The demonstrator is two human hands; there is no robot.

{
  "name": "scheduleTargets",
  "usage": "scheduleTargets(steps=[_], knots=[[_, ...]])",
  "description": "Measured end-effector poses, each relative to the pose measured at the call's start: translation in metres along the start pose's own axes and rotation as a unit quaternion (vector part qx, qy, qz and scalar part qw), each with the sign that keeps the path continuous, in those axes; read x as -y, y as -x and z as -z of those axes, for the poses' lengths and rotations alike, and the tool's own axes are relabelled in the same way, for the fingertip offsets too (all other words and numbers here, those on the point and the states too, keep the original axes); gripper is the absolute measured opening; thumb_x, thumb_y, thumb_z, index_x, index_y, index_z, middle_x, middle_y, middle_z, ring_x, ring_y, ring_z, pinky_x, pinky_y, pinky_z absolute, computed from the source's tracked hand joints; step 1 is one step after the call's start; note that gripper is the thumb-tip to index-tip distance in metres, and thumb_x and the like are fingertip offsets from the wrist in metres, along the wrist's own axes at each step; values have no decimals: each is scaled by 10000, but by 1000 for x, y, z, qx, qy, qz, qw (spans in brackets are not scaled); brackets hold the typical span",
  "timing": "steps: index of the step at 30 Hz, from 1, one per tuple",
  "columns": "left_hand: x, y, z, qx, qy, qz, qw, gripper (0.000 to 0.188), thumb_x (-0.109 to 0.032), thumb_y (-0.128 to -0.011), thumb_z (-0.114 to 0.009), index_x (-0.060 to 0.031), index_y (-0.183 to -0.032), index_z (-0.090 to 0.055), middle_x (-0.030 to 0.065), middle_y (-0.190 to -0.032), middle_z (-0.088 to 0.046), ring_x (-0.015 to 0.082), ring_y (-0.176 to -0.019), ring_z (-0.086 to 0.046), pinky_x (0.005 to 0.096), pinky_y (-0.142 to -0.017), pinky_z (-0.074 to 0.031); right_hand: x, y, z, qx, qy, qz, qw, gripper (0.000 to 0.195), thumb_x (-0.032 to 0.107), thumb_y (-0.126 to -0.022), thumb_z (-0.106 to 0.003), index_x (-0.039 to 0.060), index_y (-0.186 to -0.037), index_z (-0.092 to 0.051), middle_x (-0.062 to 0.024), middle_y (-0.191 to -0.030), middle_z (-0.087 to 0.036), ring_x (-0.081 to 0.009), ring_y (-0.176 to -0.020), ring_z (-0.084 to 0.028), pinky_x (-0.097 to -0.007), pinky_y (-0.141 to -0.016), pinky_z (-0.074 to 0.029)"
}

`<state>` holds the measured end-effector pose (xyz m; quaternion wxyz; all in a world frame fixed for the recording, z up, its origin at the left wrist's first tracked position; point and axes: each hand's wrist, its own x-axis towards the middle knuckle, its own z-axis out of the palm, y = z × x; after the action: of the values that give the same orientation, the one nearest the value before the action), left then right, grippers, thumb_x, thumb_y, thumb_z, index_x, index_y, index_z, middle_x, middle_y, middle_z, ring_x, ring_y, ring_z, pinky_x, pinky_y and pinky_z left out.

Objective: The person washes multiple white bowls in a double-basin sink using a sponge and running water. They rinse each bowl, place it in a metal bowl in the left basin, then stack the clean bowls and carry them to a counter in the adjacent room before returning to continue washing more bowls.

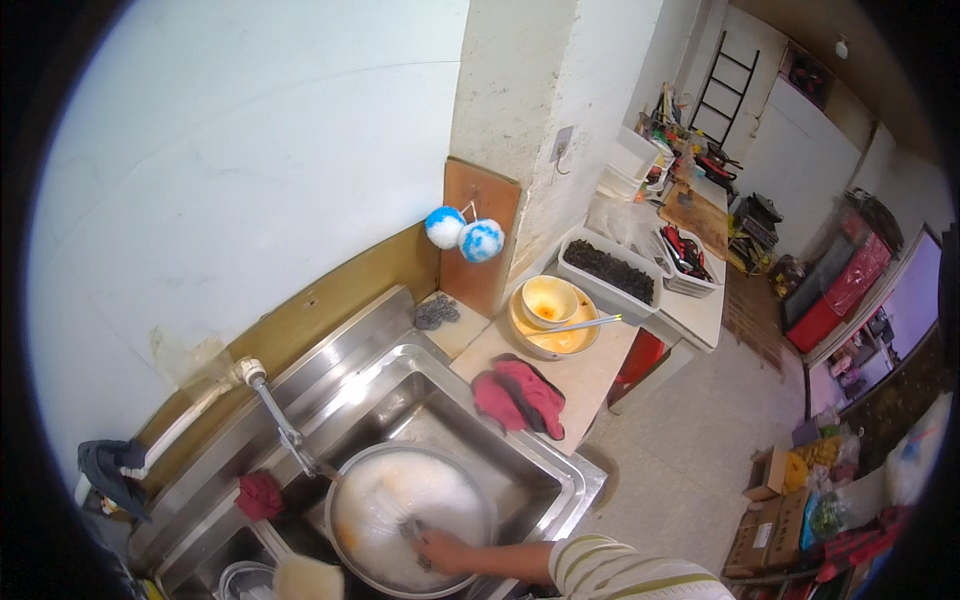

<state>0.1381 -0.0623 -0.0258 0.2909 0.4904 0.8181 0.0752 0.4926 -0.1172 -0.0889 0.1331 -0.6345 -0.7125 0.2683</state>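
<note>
A large round metal basin (pixel 371 457) full of foamy, cloudy water sits over the stainless steel sink (pixel 487 480). My right hand (pixel 446 551) reaches in from the lower right, its fingers closed on a grey metal scourer (pixel 415 536) at the foam's surface. Something pale under the foam cannot be made out. The faucet (pixel 289 435) points at the basin's upper left rim. At the bottom edge, left of the basin, is a pale yellowish block-shaped thing (pixel 307 577), perhaps a sponge. My left hand is out of view.
A dark red cloth (pixel 259 495) lies left of the faucet. On the ledge right of the sink are a red-and-black cloth (pixel 517 397) and a bowl (pixel 555 289) in a larger bowl (pixel 577 341) with chopsticks (pixel 581 325). Steel wool (pixel 436 311) lies in the corner.
</note>
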Motion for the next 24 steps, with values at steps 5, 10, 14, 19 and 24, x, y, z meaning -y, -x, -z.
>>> scheduleTargets(steps=[5, 10, 14, 19, 24], knots=[[57, -33, 27, -126, -66, 124, 982, 601, -339, -923, -635, 46, -1364, -499, 240, -1239, -613, 363, -1120, -588, 445, -944, -479, 4, 9, -30, 73, 37, 57, 995, 290, 164, -780, -697, 13, -1023, -653, -176, -1042, -643, -369, -999, -628, -456, -887, -518], [84, -51, 28, -114, -109, 175, 972, 628, -373, -902, -662, 23, -1361, -501, 212, -1250, -613, 337, -1148, -584, 450, -968, -470, -23, -8, -68, 49, 37, -25, 998, 295, 131, -794, -684, -16, -1049, -671, -174, -937, -696, -361, -900, -694, -490, -821, -559], [105, -57, 37, -106, -149, 207, 961, 650, -401, -884, -683, 6, -1358, -503, 190, -1258, -613, 316, -1170, -581, 453, -986, -463, -16, -16, -39, 195, 93, 34, 976, 266, 139, -828, -654, 35, -1072, -677, -174, -973, -694, -347, -949, -688, -491, -824, -556], [151, -60, 62, -49, -235, 238, 941, 678, -435, -862, -709, -17, -1355, -505, 162, -1269, -613, 289, -1198, -577, 458, -1009, -454, -4, -28, -3, 155, 22, 29, 987, 348, 200, -784, -694, 115, -1122, -680, -169, -1057, -683, -334, -1031, -656, -501, -891, -535], [182, -63, 71, -114, -207, 325, 916, 679, -398, -872, -712, 1, -1372, -484, 186, -1299, -578, 354, -1184, -569, 470, -1017, -454, -8, -21, -22, 127, 51, -48, 989, 307, 156, -833, -618, 18, -1106, -649, -221, -1123, -652, -409, -1074, -617, -512, -941, -501]])
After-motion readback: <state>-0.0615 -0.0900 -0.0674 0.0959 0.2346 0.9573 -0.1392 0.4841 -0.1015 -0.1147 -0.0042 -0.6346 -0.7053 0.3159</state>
